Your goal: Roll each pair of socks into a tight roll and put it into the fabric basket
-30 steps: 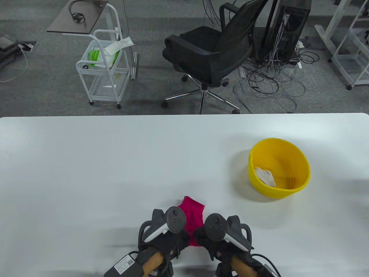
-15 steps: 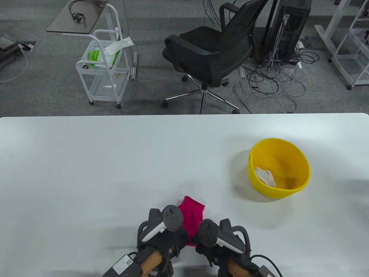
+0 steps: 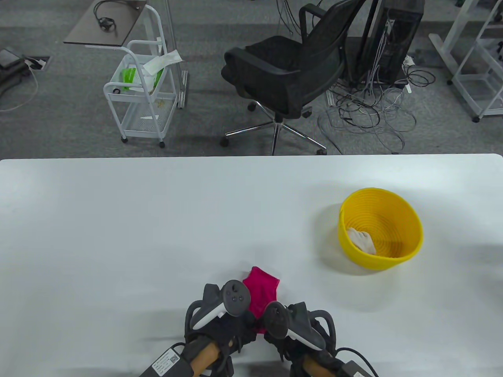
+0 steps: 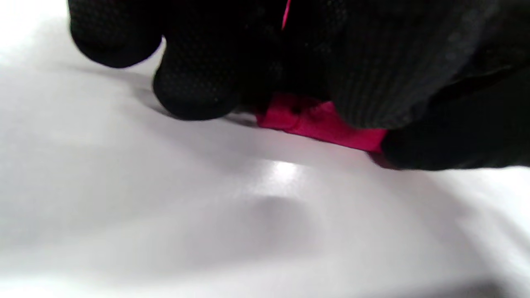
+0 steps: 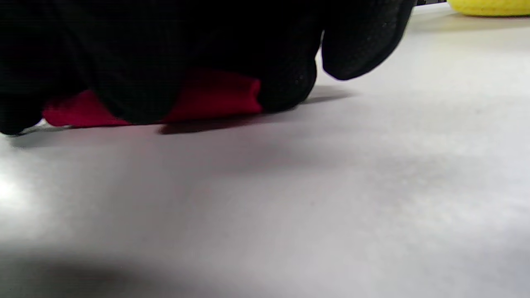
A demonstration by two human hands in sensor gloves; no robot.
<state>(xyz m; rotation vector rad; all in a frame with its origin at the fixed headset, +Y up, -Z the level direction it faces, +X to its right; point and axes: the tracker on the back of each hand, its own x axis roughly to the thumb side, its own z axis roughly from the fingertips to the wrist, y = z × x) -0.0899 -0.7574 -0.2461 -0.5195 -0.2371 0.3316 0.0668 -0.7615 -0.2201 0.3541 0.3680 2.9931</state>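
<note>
White surface (image 3: 118,220), near edge centre: red sock (image 3: 260,295) lying flat, far end free, near end under both hands. Left hand (image 3: 224,328) and right hand (image 3: 292,333) side by side on sock's near end, trackers on backs hiding fingers; grip cannot tell. Yellow basket (image 3: 408,251) right of centre, well apart from sock, white roll (image 3: 362,240) inside at its left wall. Beyond surface: black chair (image 3: 290,74), white cart (image 3: 137,98), cable tangle (image 3: 369,114) on grey floor.
</note>
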